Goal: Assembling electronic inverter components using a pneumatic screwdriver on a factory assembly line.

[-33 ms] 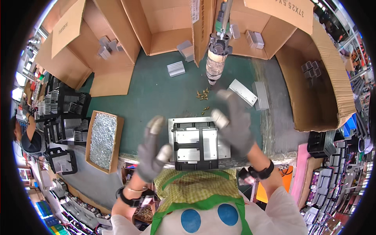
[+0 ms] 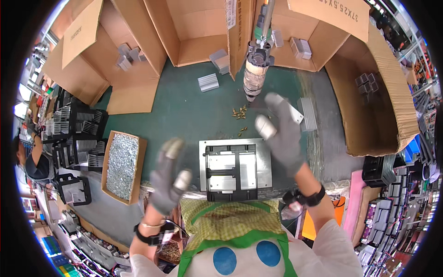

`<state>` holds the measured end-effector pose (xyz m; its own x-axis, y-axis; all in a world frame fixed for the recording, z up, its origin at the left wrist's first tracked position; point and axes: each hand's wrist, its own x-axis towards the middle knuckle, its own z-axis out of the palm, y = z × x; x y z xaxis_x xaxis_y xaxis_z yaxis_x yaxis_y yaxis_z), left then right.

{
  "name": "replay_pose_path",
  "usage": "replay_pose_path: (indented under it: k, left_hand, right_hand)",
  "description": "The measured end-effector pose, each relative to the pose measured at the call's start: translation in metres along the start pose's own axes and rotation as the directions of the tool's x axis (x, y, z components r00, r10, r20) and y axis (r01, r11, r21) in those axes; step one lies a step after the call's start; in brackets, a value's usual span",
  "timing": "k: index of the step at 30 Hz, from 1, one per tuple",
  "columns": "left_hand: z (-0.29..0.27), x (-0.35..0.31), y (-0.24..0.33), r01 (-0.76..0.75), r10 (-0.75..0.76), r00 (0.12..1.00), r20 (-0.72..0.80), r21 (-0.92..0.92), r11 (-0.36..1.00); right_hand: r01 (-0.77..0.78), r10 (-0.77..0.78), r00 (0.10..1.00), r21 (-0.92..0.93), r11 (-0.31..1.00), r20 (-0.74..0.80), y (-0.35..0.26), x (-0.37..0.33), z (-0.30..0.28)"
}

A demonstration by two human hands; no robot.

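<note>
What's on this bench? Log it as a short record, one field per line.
Left grip: gloved, open, holding nothing, left of the metal plate
Right grip: gloved, open, partly hiding a pale metal bar; contact unclear
Centre: black frame lying on the plate
Beyond frame: loose brass-coloured pieces on the green surface
Tool: upright wrapped tool, tip near those pieces
Far left: cardboard tray of small silvery parts

black divided frame [image 2: 237, 171] | flat | atop silver plate [image 2: 264, 161], overhanging near edge
</note>
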<state>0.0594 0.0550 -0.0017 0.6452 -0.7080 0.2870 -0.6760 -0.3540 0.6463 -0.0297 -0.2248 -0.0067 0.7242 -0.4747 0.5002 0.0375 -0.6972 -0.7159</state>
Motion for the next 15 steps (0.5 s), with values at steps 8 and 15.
replay_pose_path:
  k: [8, 15]
  left_hand:
    - [-0.107, -0.058, -0.116, 0.362, -0.525, 0.850, 0.040, 0.678, 0.639]
    - [-0.100, -0.065, -0.131, 0.506, -0.510, 0.845, -0.160, 0.544, 0.669]
  right_hand:
    - [-0.443, -0.143, 0.767, 0.677, 0.587, 0.625, 0.046, 0.119, 0.003]
    - [-0.587, 0.035, 0.768, 0.680, 0.439, 0.640, 0.013, 0.101, -0.009]
